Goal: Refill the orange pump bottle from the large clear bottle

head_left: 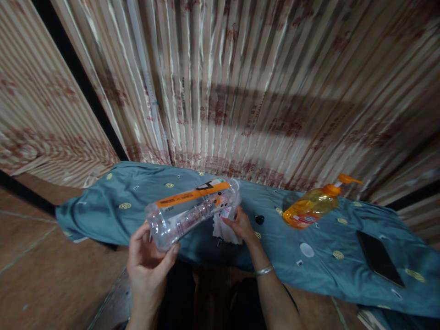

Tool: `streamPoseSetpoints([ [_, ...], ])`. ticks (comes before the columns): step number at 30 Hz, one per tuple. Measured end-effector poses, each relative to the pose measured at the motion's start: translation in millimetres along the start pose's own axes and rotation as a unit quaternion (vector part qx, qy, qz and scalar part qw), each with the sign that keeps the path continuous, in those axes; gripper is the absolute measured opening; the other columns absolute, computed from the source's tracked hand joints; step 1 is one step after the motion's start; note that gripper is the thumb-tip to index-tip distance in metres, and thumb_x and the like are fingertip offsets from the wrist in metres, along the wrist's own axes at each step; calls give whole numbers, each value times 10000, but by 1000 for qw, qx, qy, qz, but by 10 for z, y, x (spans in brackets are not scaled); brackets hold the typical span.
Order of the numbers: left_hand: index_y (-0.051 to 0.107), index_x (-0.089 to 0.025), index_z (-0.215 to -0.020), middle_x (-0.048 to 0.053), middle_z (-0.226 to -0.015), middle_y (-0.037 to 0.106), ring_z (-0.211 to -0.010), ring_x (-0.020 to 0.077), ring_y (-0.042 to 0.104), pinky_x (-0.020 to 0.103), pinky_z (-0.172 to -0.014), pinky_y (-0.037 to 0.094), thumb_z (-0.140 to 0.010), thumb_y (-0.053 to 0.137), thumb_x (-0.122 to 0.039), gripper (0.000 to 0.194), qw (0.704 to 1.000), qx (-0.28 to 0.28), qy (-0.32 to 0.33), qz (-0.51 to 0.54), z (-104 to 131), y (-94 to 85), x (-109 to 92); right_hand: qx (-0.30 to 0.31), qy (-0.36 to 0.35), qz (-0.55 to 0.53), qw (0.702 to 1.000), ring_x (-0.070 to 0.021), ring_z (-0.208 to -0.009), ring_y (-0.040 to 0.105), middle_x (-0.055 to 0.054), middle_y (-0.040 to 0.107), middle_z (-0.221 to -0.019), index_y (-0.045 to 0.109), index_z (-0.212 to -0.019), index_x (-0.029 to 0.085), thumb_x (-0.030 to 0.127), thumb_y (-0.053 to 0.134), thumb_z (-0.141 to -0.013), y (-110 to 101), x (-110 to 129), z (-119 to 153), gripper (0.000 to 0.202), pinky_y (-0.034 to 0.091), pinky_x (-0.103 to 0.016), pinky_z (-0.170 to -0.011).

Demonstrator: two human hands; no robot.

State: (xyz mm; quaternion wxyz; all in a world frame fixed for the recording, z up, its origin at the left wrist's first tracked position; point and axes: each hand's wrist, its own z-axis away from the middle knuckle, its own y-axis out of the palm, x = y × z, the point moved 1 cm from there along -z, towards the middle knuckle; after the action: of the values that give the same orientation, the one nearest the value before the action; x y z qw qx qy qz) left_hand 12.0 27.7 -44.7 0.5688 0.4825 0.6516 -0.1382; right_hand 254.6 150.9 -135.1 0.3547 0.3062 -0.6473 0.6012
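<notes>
A clear plastic bottle (192, 211) with an orange and grey label lies tilted across the space in front of me, its right end higher. My left hand (147, 261) grips its lower left end, with the thumb and fingers on either side. At the other end, my right hand (242, 224) is closed on a white wipe (226, 230) with a wavy edge, held against or just under the bottle. Part of the wipe and some right-hand fingers are hidden. To the right of that hand sits a small black object (259, 220), too small to name.
A teal patterned cloth (151, 183) covers the long narrow table. On its right side are an orange pump bottle (309, 208) of yellow liquid, a white disc (307, 250) and a dark phone (380, 259). A striped curtain (220, 91) hangs behind; black poles (82, 82) stand left.
</notes>
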Motion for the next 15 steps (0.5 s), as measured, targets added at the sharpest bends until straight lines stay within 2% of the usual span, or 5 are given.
streamPoseSetpoints([
  [6,720,-218,-1079,36,-1013,713,-977,215,728,238,-756,603,-522,992,-225,621,1000,3,13,6,-9,5,-17,5,-9,-13,1000,-266,-955,777,-28,807,-1040,625,-1200,254,265,816,-769,0,-4,12,471,607,-388,-885],
  [15,712,-221,-1094,61,-1060,727,-1045,269,727,287,-780,608,-533,1000,-306,636,1000,-8,15,-25,-7,-24,20,-5,-5,-1,1000,-282,-960,778,-25,806,-1006,647,-1117,264,278,841,-735,6,-17,-10,429,616,-403,-879],
])
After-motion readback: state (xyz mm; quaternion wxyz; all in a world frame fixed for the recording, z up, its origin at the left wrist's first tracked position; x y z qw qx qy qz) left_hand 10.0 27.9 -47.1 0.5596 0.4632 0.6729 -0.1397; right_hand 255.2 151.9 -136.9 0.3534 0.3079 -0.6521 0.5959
